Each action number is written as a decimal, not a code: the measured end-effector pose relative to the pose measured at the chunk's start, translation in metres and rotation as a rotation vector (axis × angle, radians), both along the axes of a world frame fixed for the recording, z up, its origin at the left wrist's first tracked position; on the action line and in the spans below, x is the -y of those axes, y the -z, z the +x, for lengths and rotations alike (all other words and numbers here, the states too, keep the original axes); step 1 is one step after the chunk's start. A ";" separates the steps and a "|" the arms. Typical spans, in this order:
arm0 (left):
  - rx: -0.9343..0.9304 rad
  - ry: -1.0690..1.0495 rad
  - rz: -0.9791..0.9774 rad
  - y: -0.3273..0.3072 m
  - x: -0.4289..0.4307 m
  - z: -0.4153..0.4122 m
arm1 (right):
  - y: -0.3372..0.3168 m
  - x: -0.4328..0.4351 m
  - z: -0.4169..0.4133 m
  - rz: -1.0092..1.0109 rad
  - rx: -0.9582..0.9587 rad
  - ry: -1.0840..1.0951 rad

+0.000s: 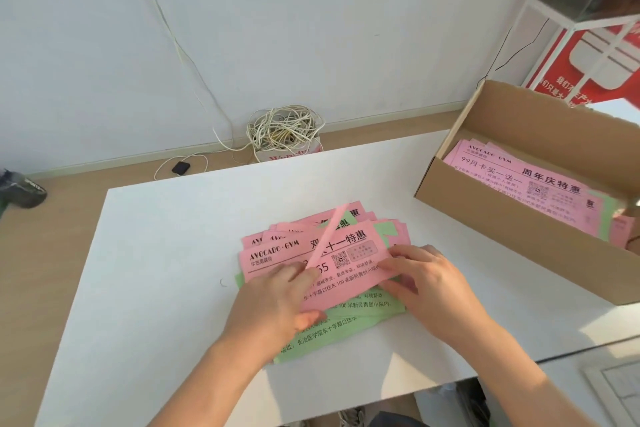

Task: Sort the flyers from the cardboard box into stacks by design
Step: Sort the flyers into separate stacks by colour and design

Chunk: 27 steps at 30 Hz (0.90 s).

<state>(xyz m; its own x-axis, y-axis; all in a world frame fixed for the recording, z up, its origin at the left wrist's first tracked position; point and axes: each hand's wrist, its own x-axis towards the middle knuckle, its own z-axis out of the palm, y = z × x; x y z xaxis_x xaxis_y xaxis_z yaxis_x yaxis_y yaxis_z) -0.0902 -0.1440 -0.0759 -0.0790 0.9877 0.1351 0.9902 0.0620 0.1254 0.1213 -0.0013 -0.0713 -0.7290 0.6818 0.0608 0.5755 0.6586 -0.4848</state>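
Bare table (156, 270) lies left of the flyer pile (346, 326). Right of it, the box (519, 239) raises its near wall; its top is open. 1 bare strip separates them.

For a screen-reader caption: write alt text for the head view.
A person's left hand and right hand grip the top pink flyer of a mixed pink and green pile on a white table. An open cardboard box at the right holds more pink flyers.
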 end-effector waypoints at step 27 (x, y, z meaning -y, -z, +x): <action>0.696 -0.581 0.270 -0.012 0.015 0.009 | 0.012 0.008 -0.006 0.104 0.085 0.039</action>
